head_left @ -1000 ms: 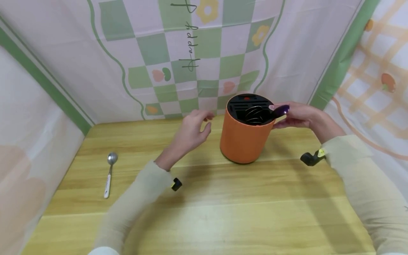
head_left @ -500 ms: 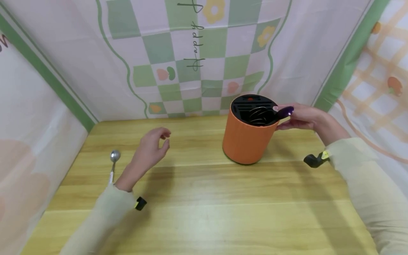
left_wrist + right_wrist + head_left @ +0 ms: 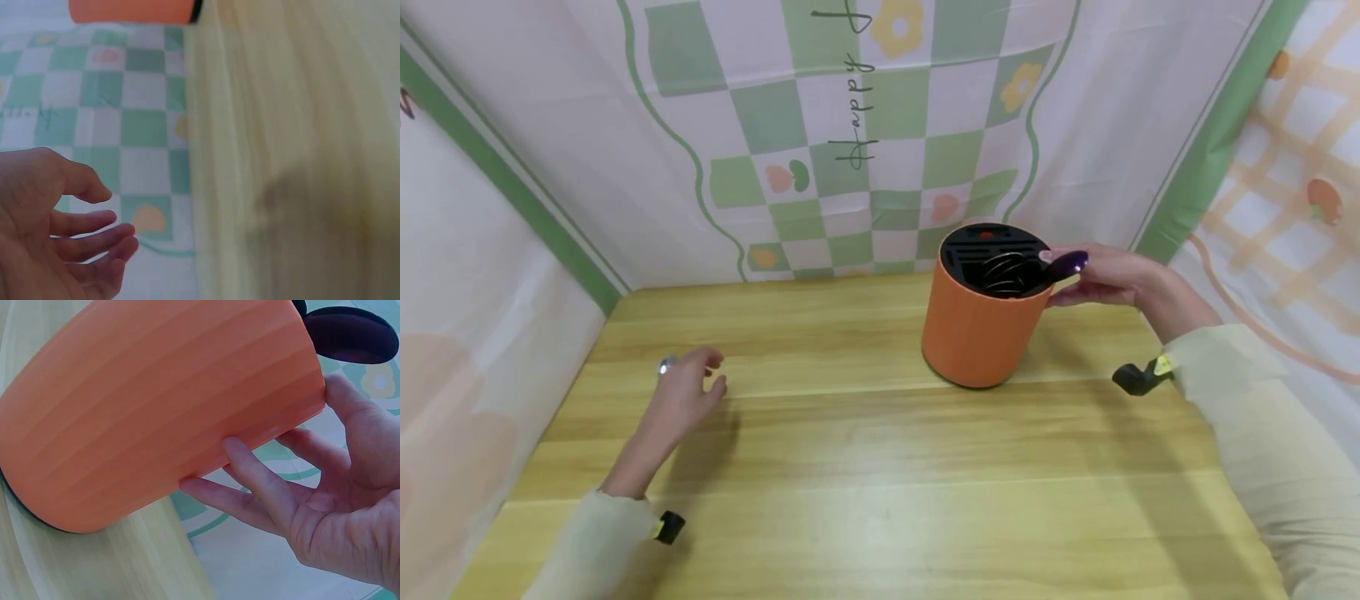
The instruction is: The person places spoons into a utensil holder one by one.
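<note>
My left hand [image 3: 673, 404] hovers over the left part of the table, fingers loosely bent and holding nothing. Just behind it shows the round silver bowl of a spoon [image 3: 666, 367]; the hand and wrist hide its handle. On the right, my right hand [image 3: 1097, 273] holds an orange utensil holder [image 3: 981, 333] by its far right side, thumb at the rim and fingers against the ribbed wall [image 3: 169, 406]. Dark cutlery [image 3: 1003, 273] sits in the black slotted top. A glossy purple spoon bowl [image 3: 1067, 266] juts past the rim close to the thumb.
The wooden table [image 3: 880, 483] ends at a hanging curtain with green checks [image 3: 838, 175] along the back. More printed cloth [image 3: 1292, 192] closes off the right side, and pale cloth [image 3: 460, 333] the left.
My left hand has moved left and toward me, from beside the utensil holder to over the spoon, covering most of it. My right hand keeps its hold on the utensil holder.
</note>
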The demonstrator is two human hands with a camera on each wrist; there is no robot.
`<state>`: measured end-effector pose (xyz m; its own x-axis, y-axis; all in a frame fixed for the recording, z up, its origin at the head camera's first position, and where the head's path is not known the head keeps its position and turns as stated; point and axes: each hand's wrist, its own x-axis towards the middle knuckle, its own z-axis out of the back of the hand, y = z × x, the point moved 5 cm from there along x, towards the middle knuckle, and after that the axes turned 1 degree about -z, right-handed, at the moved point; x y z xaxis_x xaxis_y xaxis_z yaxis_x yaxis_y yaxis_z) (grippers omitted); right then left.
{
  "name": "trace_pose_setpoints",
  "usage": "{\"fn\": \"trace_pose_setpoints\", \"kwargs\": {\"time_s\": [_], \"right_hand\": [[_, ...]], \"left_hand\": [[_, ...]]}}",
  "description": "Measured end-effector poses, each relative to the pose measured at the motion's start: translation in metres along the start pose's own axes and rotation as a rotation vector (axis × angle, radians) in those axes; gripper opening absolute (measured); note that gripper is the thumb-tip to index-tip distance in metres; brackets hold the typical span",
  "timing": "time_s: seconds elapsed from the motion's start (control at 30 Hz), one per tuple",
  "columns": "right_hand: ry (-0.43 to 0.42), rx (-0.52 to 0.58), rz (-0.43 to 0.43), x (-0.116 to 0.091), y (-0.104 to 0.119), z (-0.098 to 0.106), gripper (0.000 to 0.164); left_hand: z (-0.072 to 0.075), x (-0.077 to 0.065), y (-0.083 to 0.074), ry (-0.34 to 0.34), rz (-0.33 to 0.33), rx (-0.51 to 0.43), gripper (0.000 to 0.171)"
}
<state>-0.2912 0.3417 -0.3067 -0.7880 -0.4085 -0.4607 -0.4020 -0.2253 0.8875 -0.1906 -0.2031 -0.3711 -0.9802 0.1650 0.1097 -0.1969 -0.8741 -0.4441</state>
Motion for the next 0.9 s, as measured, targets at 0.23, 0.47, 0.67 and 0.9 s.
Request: {"fn": "trace_pose_setpoints", "kwargs": {"time_s": [0.23, 0.47, 0.67, 0.9], "right_hand": [[0.001, -0.002, -0.002, 0.000, 0.000, 0.001, 0.020], [-0.018, -0.010, -0.009, -0.001, 0.000, -0.001, 0.019], [-0.032, -0.008, -0.014, -0.001, -0.001, -0.001, 0.017], [-0.053, -0.009, -0.018, -0.001, -0.001, 0.000, 0.015]], "left_hand": [[-0.002, -0.013, 0.044, 0.093, 0.136, 0.084, 0.049], [-0.010, -0.019, 0.072, 0.208, 0.235, 0.116, 0.044], [-0.015, -0.020, 0.084, 0.195, 0.226, 0.146, 0.042], [-0.015, -0.021, 0.099, 0.206, 0.240, 0.135, 0.024]]}}
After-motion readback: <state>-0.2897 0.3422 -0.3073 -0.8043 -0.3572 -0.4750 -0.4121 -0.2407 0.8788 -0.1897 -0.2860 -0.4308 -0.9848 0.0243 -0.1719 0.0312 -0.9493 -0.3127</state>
